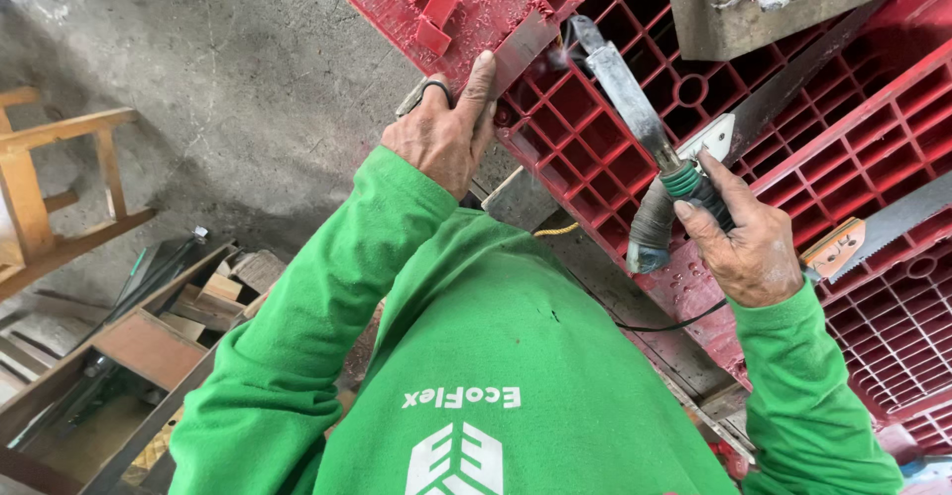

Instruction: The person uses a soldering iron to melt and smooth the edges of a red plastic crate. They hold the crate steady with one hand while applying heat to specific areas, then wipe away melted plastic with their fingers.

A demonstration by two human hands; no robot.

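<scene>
Gripping a metal tool [635,108] by its green-ribbed handle, my right hand [749,247] has its fingers curled shut around the grip, the thumb laid along the top. The flat grey blade runs up and away from the hand, and its tip meets the red plastic pallet [595,148] at the edge of the grid. A black cord trails from under the hand toward my chest. My left hand [446,133] is pressed down on a thin red plastic strip [521,49], fingers together and a dark ring on one of them, just beside the blade's tip. The strip lies along the pallet's edge, touching it. Red shavings speckle the pallet's solid part above. Two handsaws [873,227] lie across the grid to the right, and a grey block [754,9] with a rag sits on top. Wooden offcuts and a wooden frame [59,178] lie on the concrete floor to the left.
</scene>
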